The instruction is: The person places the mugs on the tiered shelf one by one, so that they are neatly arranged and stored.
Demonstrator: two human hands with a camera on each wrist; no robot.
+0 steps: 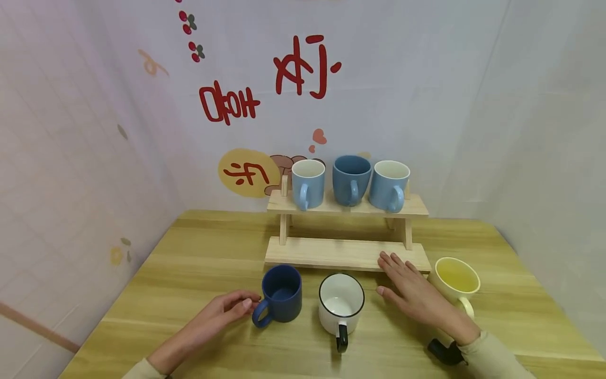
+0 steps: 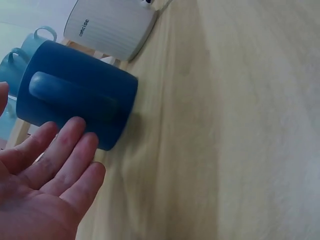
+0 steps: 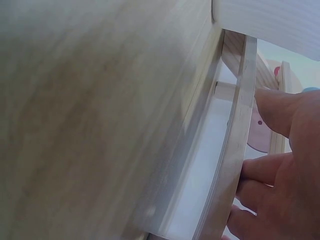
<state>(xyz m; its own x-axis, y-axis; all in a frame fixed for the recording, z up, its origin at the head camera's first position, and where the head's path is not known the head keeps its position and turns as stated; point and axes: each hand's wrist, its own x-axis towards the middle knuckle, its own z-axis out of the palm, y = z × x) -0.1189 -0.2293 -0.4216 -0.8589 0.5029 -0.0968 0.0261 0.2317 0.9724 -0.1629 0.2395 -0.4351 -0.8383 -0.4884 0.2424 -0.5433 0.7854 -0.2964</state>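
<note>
"Where are the hands?"

"The left hand (image 1: 229,310) is just beside a navy mug (image 1: 288,300), upright on the table (image 1: 213,252), left of a white mug (image 1: 329,313). Its fingers are extended, slightly apart, pinching nothing; whether they touch the mug I cannot tell. The right hand (image 1: 414,295) has its fingers spread, gripping nothing, fingertips over the lower shelf (image 1: 331,252) of a wooden stand (image 1: 275,202)."

"How is the navy mug best handled?"

"I'd curl the left fingers round its handle (image 1: 259,321) (it juts toward the person, slightly left), lift it level, and mind the white mug nearby. The right hand should press lightly, lest the stand shift under three blue mugs (image 1: 350,181)."

"And the surroundings?"

"The table has a pale wood grain; a yellow mug (image 1: 456,275) stands near the right wrist. Whitish hangings, apparently cloth, enclose the back and sides; the back one (image 1: 402,79) bears red characters (image 1: 297,71) and small hearts (image 1: 319,137)."
</note>
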